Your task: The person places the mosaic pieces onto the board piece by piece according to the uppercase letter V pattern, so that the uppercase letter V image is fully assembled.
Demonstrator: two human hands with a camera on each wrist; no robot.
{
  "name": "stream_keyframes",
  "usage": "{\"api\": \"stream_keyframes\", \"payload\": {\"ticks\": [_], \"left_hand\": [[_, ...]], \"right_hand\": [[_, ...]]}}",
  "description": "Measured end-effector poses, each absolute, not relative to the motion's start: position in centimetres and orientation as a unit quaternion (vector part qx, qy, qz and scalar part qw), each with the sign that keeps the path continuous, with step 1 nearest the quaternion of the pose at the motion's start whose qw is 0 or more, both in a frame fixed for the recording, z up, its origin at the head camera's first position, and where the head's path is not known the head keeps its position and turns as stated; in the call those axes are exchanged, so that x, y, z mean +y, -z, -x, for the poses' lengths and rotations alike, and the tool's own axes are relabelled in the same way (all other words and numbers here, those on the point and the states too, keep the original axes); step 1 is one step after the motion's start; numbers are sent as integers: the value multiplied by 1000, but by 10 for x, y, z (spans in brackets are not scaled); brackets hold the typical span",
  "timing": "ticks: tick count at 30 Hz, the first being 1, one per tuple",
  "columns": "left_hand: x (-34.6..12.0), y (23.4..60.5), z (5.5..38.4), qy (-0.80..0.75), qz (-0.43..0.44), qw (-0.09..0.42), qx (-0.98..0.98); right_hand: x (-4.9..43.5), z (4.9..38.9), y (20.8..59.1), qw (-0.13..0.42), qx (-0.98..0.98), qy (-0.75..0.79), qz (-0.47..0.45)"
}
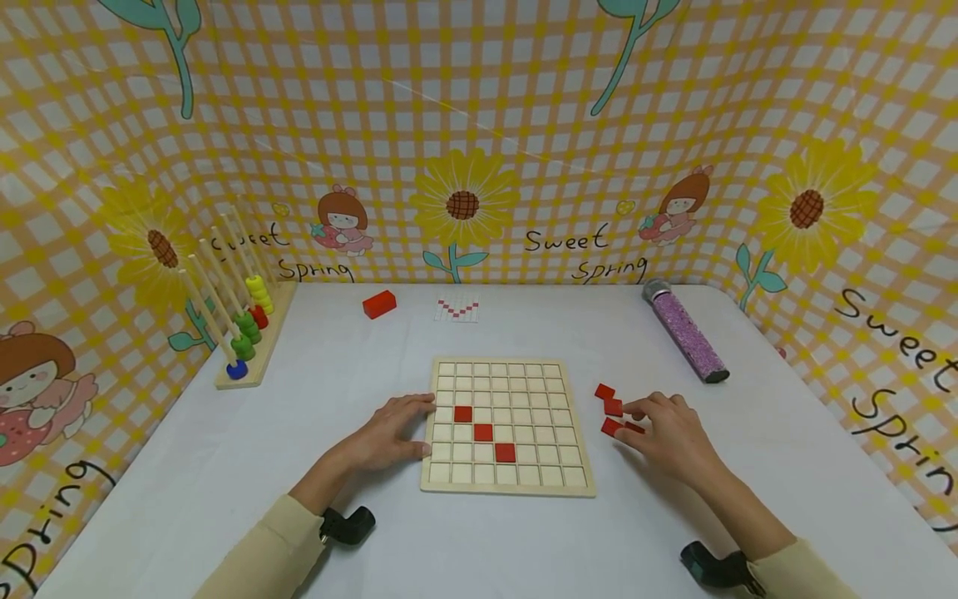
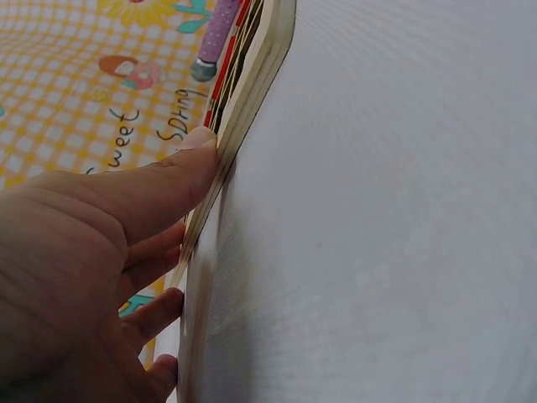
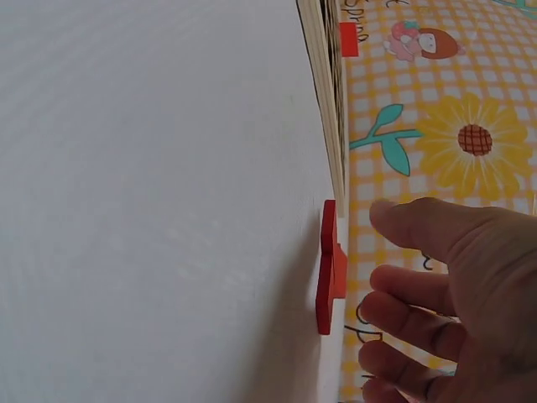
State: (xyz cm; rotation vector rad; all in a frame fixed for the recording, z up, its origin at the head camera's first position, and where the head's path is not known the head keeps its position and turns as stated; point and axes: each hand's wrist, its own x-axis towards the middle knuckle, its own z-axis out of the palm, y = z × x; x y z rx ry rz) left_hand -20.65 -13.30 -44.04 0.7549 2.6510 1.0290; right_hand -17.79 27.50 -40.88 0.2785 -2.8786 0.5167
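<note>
A wooden grid board (image 1: 535,434) lies flat on the white table, with three red square tiles set in a diagonal; the middle one is a red tile (image 1: 483,433). My left hand (image 1: 387,434) touches the board's left edge with thumb and fingers spread. In the left wrist view the thumb (image 2: 172,189) presses against that edge. My right hand (image 1: 674,437) hovers at several loose red tiles (image 1: 613,407) right of the board. In the right wrist view its thumb and fingers (image 3: 411,315) are apart and hold nothing, beside the loose tiles (image 3: 325,290).
Behind the board lie a small card with a red grid pattern (image 1: 457,308) and a red block (image 1: 379,304). A peg stand with coloured beads (image 1: 250,366) is at the left. A glittery purple microphone (image 1: 687,333) lies at the right. Patterned cloth (image 1: 464,108) walls the table's back and sides.
</note>
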Motion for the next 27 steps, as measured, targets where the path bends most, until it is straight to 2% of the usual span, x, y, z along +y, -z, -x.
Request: {"api": "stream_keyframes", "payload": {"ticks": [27], "left_hand": [[-132,440,206,-348,-251,101,898]], "right_hand": [[297,175,422,83,-982,-154,-75]]}}
